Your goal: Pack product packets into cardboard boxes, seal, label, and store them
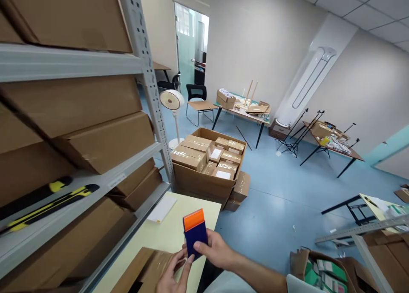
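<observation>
A small flat packet, dark blue with an orange top (196,235), stands upright in front of me above the pale table (150,233). My right hand (214,249) grips its right side, with the thumb lying across the blue face. At the lower left corner, my left hand (177,269) pinches the packet between thumb and fingers. An open cardboard box (153,259) sits on the table beneath and left of my hands. Farther back on the table lies a white card or thin box (162,208).
Metal shelving (150,67) with cardboard boxes rises close on my left; black-and-yellow tools (53,205) lie on one shelf. Beyond the table stands a large carton (201,180) packed with taped boxes. A white fan (172,100) is behind it. An open box of green-and-white packages (326,274) is at lower right.
</observation>
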Demonstrator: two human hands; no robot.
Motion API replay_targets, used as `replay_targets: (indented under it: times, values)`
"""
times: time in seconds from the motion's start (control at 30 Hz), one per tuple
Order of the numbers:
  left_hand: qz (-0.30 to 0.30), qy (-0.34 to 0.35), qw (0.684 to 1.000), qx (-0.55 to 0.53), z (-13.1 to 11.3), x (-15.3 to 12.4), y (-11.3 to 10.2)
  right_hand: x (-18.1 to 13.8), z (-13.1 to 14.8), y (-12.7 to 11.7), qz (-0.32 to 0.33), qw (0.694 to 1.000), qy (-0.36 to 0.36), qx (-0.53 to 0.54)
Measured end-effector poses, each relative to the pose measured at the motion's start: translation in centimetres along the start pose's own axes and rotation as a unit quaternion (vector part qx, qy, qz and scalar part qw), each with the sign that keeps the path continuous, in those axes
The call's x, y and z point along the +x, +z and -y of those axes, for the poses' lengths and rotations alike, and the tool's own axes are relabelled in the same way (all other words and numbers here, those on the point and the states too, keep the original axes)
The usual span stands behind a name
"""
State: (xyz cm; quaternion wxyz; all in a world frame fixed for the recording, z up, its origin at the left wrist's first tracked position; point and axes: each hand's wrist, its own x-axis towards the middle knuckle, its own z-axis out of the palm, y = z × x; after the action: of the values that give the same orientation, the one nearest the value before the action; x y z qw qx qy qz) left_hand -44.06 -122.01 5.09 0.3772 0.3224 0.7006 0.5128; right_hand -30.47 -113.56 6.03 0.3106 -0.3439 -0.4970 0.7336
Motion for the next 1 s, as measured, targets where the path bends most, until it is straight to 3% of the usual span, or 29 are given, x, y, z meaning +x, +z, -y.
replay_targets:
  times: [0.13,0.2,0.37,0.47,0.53,0.63,0.73,1.0]
  values:
    - [0.028,0.096,0.994,0.037,-1.6,-1.2,1.6,-2.3,1.6,-0.7,-0.072,0.997,-0.025,0.006]
    - [0.035,0.128,0.990,0.050,-1.8,-1.7,1.8,-3.0,2.2,-0.8,-0.077,0.997,-0.029,-0.013]
    - [0.020,0.174,0.981,0.088,-2.4,-2.7,0.4,-3.4,3.8,-0.5,0.009,0.996,-0.011,-0.084]
    - [-0.036,0.165,0.981,0.093,-4.1,-4.2,-1.4,-3.4,4.9,-0.3,0.044,0.984,-0.031,-0.173]
    - [-0.110,0.138,0.981,0.073,-5.5,-5.4,-3.2,-3.1,5.8,-0.1,0.099,0.965,-0.036,-0.241]
    - [-0.214,0.113,0.969,0.052,-7.3,-7.6,-6.0,-2.3,6.8,0.5,0.188,0.922,-0.057,-0.334]
    - [-0.262,0.105,0.958,0.054,-8.1,-10.0,-8.1,-1.3,7.5,1.5,0.267,0.863,-0.098,-0.417]
    - [-0.334,0.074,0.938,0.057,-7.2,-15.5,-9.6,0.2,8.0,4.6,0.481,0.670,-0.210,-0.524]
